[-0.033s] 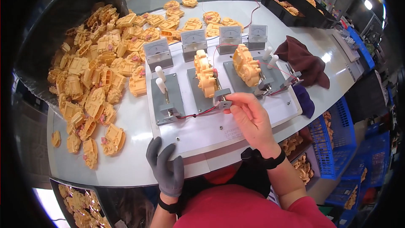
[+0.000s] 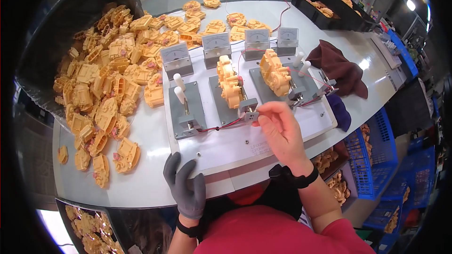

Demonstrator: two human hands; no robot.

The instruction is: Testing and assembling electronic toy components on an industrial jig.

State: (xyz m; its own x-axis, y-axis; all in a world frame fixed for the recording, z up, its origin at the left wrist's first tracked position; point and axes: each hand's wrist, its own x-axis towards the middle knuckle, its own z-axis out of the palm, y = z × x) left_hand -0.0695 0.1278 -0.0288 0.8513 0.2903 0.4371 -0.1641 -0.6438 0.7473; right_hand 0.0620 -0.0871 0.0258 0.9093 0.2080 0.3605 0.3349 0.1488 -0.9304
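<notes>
Fingertips of the right hand (image 2: 282,129) are pinching around the small grey clamp block (image 2: 248,109) at the near end of the middle grey fixture plate (image 2: 225,106), the thumb and forefinger curling in on its right side while the other fingers are folding loosely behind. Whether they are actually squeezing the block or only touching it is hard to tell. A dark watch band (image 2: 293,177) is circling that wrist.

The left hand (image 2: 185,186), in a grey glove, is lying flat and open at the near edge of the white board (image 2: 235,148), fingers spread, holding nothing. It is resting well apart from the block, so the right hand is clearly the nearer one.

From the pinched block the orange moulded housing (image 2: 229,83) is sitting just beyond, directly away from the person, with its long axis running away along the plate, tilting slightly left at its far end. A red wire (image 2: 221,127) is trailing from the block toward the left fixture plate (image 2: 187,109), which is carrying no housing, only two white pegs (image 2: 179,88).

To the right a second orange housing (image 2: 274,72) is sitting on the third plate. Four grey dial meters (image 2: 216,47) are standing in a row behind the plates. Further left a large heap of orange housings (image 2: 108,80) is spreading across the pale table (image 2: 146,186), and a dark brown cloth (image 2: 336,66) is lying to the right.
</notes>
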